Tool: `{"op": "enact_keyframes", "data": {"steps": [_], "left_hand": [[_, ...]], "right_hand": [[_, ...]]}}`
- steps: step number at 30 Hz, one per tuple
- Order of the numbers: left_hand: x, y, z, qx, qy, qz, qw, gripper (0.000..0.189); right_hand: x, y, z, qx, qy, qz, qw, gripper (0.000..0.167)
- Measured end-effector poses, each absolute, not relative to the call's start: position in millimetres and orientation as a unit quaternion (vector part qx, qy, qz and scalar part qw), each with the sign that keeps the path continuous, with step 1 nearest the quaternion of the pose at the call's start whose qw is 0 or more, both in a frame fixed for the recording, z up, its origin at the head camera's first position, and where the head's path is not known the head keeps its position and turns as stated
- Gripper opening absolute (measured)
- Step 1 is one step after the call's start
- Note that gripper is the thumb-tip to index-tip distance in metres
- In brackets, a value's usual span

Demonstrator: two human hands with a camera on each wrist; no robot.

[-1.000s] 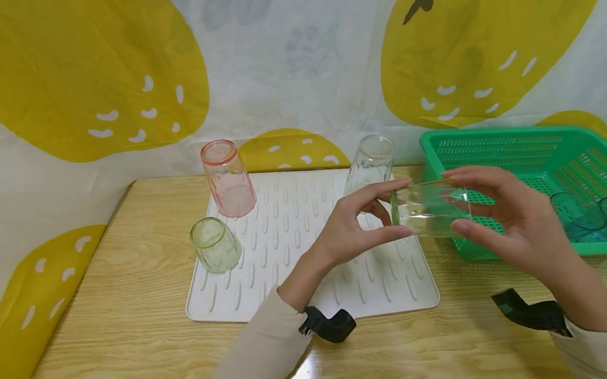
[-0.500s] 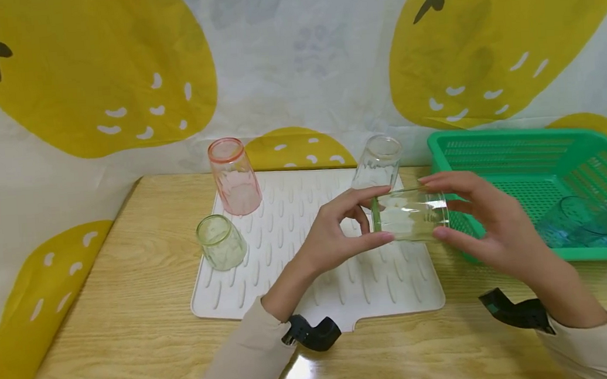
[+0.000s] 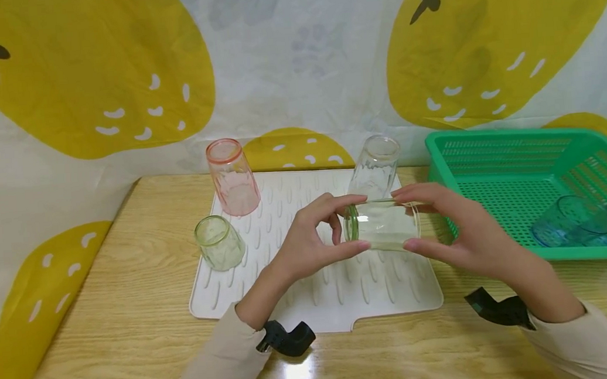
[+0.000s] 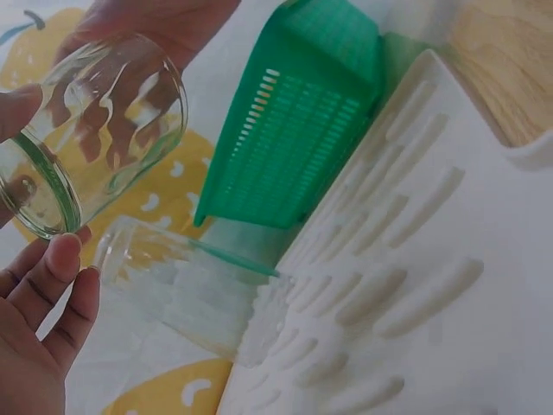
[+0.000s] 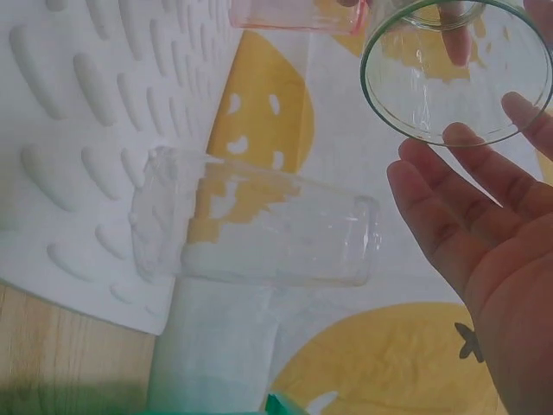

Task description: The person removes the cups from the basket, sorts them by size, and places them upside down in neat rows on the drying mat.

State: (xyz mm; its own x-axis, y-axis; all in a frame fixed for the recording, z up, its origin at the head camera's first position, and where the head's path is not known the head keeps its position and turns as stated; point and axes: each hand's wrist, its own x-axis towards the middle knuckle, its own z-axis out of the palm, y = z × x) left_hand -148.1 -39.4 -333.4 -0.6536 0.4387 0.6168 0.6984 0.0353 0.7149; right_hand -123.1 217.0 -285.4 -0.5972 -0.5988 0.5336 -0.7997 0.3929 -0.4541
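Note:
A pale green, see-through glass (image 3: 387,223) lies sideways in the air above the right half of a white ridged drying mat (image 3: 311,297). My left hand (image 3: 309,236) pinches its thick base end between thumb and fingers. At the rim end, my right hand (image 3: 456,226) holds it the same way. The left wrist view shows the base of this glass (image 4: 112,130) by the left fingertips; its open rim faces the right palm. Just behind the hands, a clear glass (image 3: 375,167) stands on the mat, its lower part partly covered.
On the mat's left side stand a tall pink glass (image 3: 234,182) and a short green glass (image 3: 220,245). A green plastic basket (image 3: 495,136) at the right holds blue glasses (image 3: 570,221). A patterned cloth (image 3: 300,72) hangs behind the wooden table (image 3: 108,344).
Both hands have moved left and slightly toward me with the green glass, from beside the basket to over the mat. The standing glasses keep their places.

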Motion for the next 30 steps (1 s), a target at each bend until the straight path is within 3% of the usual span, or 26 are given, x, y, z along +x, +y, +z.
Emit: {"op": "enact_keyframes", "data": {"steps": [5,13,30], "left_hand": [[-144.8,-49.9,-334.2,-0.402,-0.721,-0.549,0.128,0.058],[-146.0,-60.6,-336.7,-0.397,-0.739,-0.530,0.127,0.056],[-141.9,-61.6,-329.0,-0.403,-0.775,-0.475,0.102,0.055]], "right_hand": [[-122.9,210.4,-285.1,0.432,-0.842,0.299,0.125,0.075],[-120.7,201.7,-285.3,0.458,-0.858,0.184,0.141,0.063],[-122.4,186.5,-288.9,0.506,-0.840,0.111,0.159,0.056]]}}
